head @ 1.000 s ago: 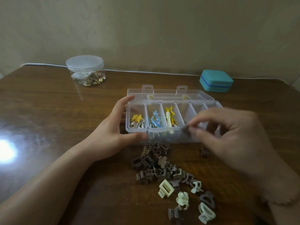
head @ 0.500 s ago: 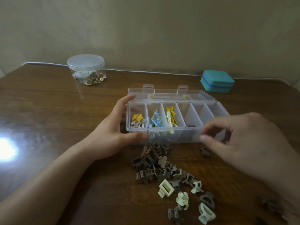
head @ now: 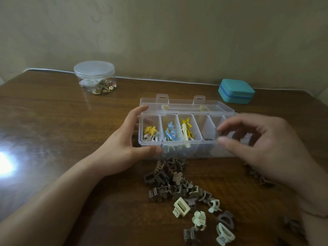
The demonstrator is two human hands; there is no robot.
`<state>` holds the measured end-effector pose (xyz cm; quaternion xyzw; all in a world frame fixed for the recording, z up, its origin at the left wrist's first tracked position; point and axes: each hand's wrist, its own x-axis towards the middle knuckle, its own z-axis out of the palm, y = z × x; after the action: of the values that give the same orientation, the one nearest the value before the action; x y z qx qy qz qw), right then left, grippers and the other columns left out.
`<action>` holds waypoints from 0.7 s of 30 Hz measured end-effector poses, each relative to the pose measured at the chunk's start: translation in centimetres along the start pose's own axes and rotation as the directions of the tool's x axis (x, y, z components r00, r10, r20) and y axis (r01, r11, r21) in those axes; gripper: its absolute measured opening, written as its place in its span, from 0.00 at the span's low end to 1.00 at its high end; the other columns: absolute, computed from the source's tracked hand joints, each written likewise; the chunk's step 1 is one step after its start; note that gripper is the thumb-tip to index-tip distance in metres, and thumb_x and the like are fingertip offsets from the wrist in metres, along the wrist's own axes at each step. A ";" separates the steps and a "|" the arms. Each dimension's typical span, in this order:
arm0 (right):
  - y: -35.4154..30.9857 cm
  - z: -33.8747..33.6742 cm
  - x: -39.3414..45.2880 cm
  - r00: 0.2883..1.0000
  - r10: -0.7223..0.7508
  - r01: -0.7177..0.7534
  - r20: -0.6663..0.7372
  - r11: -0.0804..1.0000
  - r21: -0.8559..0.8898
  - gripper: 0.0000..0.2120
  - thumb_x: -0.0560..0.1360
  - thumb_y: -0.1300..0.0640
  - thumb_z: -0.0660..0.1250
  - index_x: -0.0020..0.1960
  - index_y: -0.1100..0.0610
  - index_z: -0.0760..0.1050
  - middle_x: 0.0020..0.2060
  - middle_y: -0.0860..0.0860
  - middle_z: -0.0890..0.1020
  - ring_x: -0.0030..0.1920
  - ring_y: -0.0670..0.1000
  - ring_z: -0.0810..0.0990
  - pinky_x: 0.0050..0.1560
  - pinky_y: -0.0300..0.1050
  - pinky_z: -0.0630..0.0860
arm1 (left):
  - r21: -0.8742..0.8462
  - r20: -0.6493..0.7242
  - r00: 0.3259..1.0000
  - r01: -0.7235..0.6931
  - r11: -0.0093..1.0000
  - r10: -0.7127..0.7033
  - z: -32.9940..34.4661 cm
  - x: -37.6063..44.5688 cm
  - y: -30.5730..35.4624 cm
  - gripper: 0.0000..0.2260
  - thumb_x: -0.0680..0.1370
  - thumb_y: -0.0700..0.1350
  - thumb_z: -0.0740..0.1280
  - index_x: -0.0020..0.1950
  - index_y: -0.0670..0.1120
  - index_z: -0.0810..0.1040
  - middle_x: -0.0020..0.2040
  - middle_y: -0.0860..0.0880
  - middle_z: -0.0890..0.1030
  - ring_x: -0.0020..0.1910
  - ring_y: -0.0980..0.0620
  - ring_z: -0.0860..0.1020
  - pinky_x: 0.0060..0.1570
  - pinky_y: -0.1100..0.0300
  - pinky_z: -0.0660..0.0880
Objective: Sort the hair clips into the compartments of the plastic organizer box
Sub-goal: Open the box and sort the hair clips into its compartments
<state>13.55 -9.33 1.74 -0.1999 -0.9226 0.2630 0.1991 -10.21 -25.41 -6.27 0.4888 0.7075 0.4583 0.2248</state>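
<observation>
The clear plastic organizer box (head: 200,150) lies open on the wooden table. My left hand (head: 122,144) grips its left end, thumb on the front wall and fingers at the back corner. Yellow star clips (head: 150,130), blue star clips (head: 170,129) and yellow outline-star clips (head: 185,126) fill the first three compartments. A small dark clip (head: 208,139) lies in the fourth. My right hand (head: 262,144) hovers over the box's right end, thumb and forefinger apart with nothing between them. A pile of brown and cream claw clips (head: 177,185) lies in front of the box.
A lidded clear jar (head: 95,77) with small trinkets stands at the back left. A teal case (head: 236,91) sits at the back right. A few dark clips (head: 260,178) lie under my right wrist. A glare spot marks the table's left side.
My right hand pinched a dark clip over the box, let it drop into the fourth compartment, and now hovers slightly higher over the box's right end. The left hand has not moved.
</observation>
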 end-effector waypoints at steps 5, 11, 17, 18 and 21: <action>1.4 1.9 1.0 0.980 -0.022 -0.011 -0.196 0.986 -0.167 0.13 0.70 0.44 0.65 0.53 0.44 0.78 0.42 0.40 0.80 0.42 0.43 0.78 0.42 0.47 0.79 | -0.005 0.003 1.000 -0.007 1.000 0.007 0.0 0.0 0.1 0.46 0.61 0.66 0.74 0.73 0.71 0.54 0.66 0.69 0.69 0.63 0.72 0.70 0.57 0.69 0.68; 0.1 2.5 0.2 0.962 -0.237 0.206 -0.136 0.957 -0.205 0.11 0.72 0.45 0.64 0.52 0.45 0.78 0.40 0.32 0.75 0.38 0.40 0.75 0.35 0.28 0.69 | -0.002 -0.002 1.000 -0.006 1.000 0.006 0.0 0.0 0.0 0.46 0.62 0.65 0.75 0.74 0.70 0.54 0.62 0.74 0.70 0.62 0.71 0.70 0.58 0.69 0.68; -0.1 4.8 -0.2 0.943 -0.277 0.318 0.182 0.911 -0.261 0.14 0.71 0.49 0.68 0.57 0.42 0.79 0.52 0.37 0.83 0.51 0.37 0.80 0.50 0.43 0.81 | 0.006 0.000 1.000 -0.009 1.000 0.009 0.0 0.0 0.0 0.46 0.61 0.66 0.74 0.74 0.68 0.54 0.62 0.73 0.71 0.63 0.70 0.71 0.60 0.67 0.68; -0.1 5.0 -0.1 0.943 -0.266 0.313 0.201 0.912 -0.264 0.15 0.71 0.51 0.71 0.57 0.42 0.78 0.52 0.37 0.83 0.51 0.37 0.80 0.50 0.43 0.80 | 0.005 0.000 1.000 -0.008 1.000 0.008 0.0 0.0 0.0 0.46 0.61 0.66 0.74 0.74 0.68 0.54 0.63 0.72 0.71 0.63 0.69 0.71 0.61 0.65 0.69; 0.1 5.3 -0.1 0.934 -0.262 0.328 0.242 0.897 -0.295 0.14 0.71 0.51 0.72 0.55 0.41 0.78 0.49 0.36 0.81 0.48 0.39 0.79 0.46 0.42 0.79 | 0.010 -0.001 1.000 -0.011 1.000 0.011 0.0 0.0 0.0 0.46 0.61 0.66 0.74 0.74 0.68 0.54 0.63 0.71 0.71 0.64 0.67 0.71 0.65 0.59 0.69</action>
<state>11.18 -11.47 -2.51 -0.0607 -0.9882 0.0896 0.1086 -10.22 -25.39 -6.25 0.4935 0.7072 0.4563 0.2193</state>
